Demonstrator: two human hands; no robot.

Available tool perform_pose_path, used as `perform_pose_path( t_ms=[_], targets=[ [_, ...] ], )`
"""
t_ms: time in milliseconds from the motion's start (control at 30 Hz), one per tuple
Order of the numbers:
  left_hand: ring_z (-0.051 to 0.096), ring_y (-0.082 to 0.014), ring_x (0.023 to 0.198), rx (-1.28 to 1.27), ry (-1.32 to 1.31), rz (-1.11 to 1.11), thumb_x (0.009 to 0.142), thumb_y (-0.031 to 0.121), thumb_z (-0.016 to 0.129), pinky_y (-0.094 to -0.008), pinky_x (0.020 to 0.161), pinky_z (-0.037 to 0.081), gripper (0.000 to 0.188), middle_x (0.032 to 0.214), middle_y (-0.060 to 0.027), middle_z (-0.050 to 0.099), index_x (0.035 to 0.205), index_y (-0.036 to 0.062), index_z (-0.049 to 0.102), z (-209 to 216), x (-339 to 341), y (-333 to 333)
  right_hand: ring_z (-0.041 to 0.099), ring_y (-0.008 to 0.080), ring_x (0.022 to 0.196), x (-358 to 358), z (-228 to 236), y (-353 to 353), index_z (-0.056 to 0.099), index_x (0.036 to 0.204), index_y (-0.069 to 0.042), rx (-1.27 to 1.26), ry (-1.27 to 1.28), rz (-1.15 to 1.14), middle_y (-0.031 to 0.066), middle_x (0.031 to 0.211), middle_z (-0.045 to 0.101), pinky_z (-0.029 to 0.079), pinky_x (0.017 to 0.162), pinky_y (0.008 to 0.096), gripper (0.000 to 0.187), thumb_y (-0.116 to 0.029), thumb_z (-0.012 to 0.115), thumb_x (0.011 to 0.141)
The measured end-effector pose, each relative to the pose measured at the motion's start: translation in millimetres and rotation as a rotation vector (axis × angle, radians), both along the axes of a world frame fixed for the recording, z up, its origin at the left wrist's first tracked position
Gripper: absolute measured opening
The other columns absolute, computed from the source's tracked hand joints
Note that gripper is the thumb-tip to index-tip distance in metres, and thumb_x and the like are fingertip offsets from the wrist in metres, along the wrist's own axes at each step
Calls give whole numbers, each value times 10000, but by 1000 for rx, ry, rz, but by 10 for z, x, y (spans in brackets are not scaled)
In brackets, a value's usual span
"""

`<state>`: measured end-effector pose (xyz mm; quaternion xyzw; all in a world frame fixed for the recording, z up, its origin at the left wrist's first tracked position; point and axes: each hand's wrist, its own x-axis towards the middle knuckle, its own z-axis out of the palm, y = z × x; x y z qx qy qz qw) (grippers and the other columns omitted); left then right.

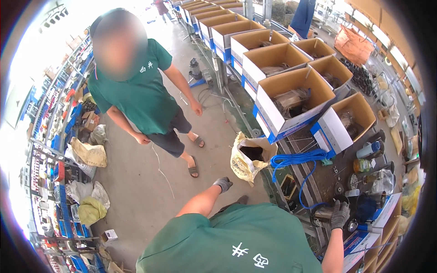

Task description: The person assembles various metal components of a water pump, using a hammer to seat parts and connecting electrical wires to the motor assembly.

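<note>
My left hand (223,184), in a grey glove, hangs at my side with its fingers curled in, and nothing shows in it. Near it an open yellowish woven sack (238,160) stands on the floor with dark contents. My right hand (340,214), also gloved, is over the workbench (334,175) at the right, its fingers bent down on a dark part that the hand mostly hides. Beside that hand lie a small plastic-wrapped piece (324,212) and dark round metal parts (353,225). A coil of blue rope (296,158) lies across the bench's edge.
Open cardboard boxes (291,102) with bagged parts line the conveyor going away. A person (136,91) in a green shirt stands facing me at the left. Shelves of blue bins (63,191) and sacks (91,152) run along the left. Jars (362,165) stand at the bench's right.
</note>
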<state>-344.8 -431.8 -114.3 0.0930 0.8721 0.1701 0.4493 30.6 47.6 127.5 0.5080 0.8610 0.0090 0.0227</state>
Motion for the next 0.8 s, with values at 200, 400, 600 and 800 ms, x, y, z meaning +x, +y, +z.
perform_pose_path(
  t_ms=[200,400,600,800],
  targets=[
    [613,-366,1209,-50,60,176,915,456,583,-449,1032,474,545,1267,-213,660,1258,39,653,-259,112,-813,581,441,1068,-95,-92,114,660,1060,-25,68,129,126,245,1115,657,454,922,537,559,-528,419,1019],
    [618,-378,1195,-65,83,275,910,471,576,-439,1020,481,562,1246,-224,667,1238,23,661,-372,775,-1420,584,414,1093,4,-244,271,660,1127,-30,112,192,168,224,1149,655,459,954,484,537,-496,410,1034],
    [623,-382,1182,-42,147,49,929,504,572,-426,1029,476,583,1227,-222,676,1245,21,658,-352,1430,-1987,609,422,1058,160,-437,439,618,1294,-57,192,332,202,226,1148,668,474,926,503,512,-455,478,1005],
    [622,-359,1194,-88,16,226,927,461,608,-419,1024,477,545,1243,-207,676,1243,20,656,177,1830,-2370,588,406,1101,141,-316,355,662,1092,-21,80,313,190,218,1162,646,466,947,479,435,-416,508,999]
  ],
)
